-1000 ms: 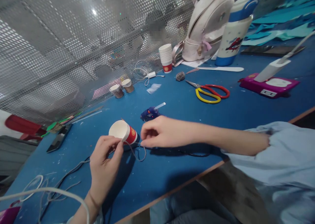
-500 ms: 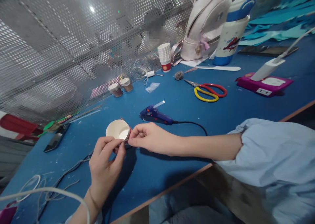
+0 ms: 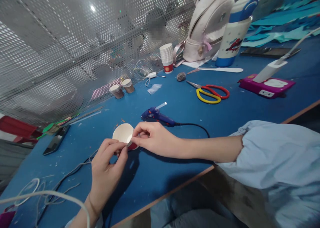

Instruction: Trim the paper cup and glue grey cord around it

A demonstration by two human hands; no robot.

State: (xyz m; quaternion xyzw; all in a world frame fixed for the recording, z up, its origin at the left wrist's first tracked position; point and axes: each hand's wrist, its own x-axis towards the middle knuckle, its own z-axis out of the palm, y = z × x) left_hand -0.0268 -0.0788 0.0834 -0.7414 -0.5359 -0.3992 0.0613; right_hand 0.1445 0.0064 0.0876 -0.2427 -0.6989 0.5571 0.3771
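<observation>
A paper cup (image 3: 120, 134), cream inside with red on its outer wall, tilts with its mouth towards me above the blue table. My left hand (image 3: 110, 161) is closed, thumb and forefinger pinched at the near edge of the rim. From the other side, my right hand (image 3: 152, 138) pinches close by at the same rim, its fingertips almost meeting the left ones. Whether something thin lies between the fingertips is too small to tell. Just behind my right hand lies a blue glue gun (image 3: 158, 117) with a clear stick in its back.
Scissors (image 3: 212, 93), a grey ball (image 3: 181, 76) and stacked paper cups (image 3: 166, 58) stand further back. To the right are a purple power strip (image 3: 267, 85) and a bottle (image 3: 233, 37). Grey cords (image 3: 72, 173) trail at the left, near a phone (image 3: 56, 141).
The cup has shifted slightly right and tilted, showing more red below my fingers. My right fingertips have moved up a little along its rim. My left hand is nearly still.
</observation>
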